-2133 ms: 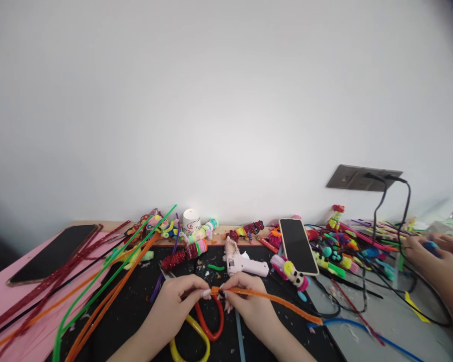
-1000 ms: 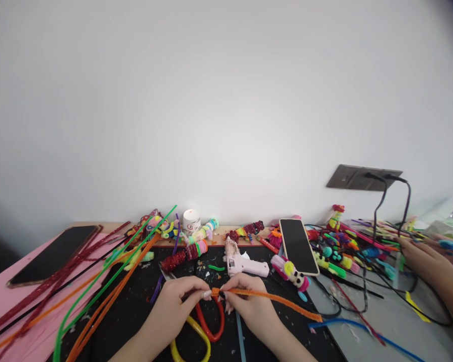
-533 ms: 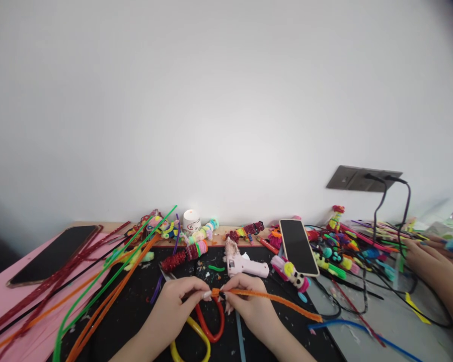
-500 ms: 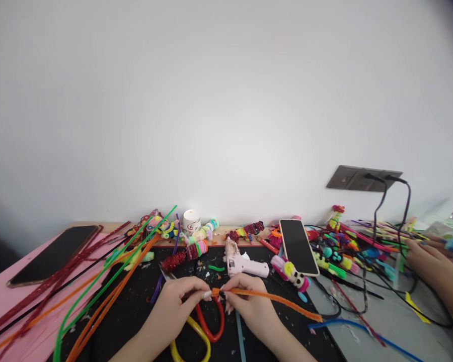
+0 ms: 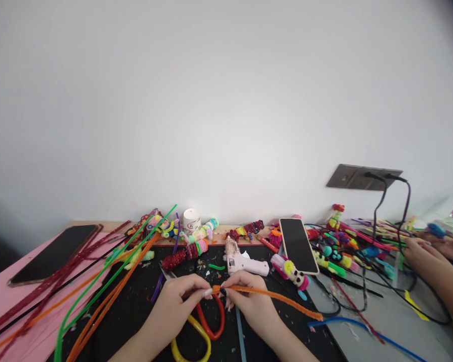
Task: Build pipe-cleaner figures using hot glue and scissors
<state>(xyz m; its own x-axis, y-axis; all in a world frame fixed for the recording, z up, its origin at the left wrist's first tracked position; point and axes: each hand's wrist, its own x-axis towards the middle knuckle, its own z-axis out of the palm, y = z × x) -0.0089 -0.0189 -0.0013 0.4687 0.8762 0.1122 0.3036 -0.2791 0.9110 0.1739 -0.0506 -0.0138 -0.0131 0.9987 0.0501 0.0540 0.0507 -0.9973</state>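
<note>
An orange pipe cleaner (image 5: 283, 297) runs between my hands, its long tail pointing right past my right hand. My left hand (image 5: 183, 301) pinches its left end, where the orange looks bunched or coiled; the detail is too small to tell. My right hand (image 5: 247, 299) pinches it close beside, thumb and fingers together, the fingertips of both hands nearly touching. Below my hands on the black mat (image 5: 124, 327) lie scissors (image 5: 221, 322) with red and yellow handles, their blades partly behind my left hand. A pale glue gun (image 5: 249, 265) rests just beyond my right hand.
Green pipe cleaners (image 5: 86, 296) and red tinsel stems (image 5: 56, 284) cross the left side near a dark phone (image 5: 55, 254). A second phone (image 5: 299, 246), a paper cup (image 5: 191, 221) and several fuzzy figures line the wall. Black cables (image 5: 407, 201) hang from a socket. Another person's hands (image 5: 432, 259) work at right.
My hands stay almost in place, still pinching the orange pipe cleaner. At right, the other person's hands have shifted, with a blue fuzzy piece now higher and further left.
</note>
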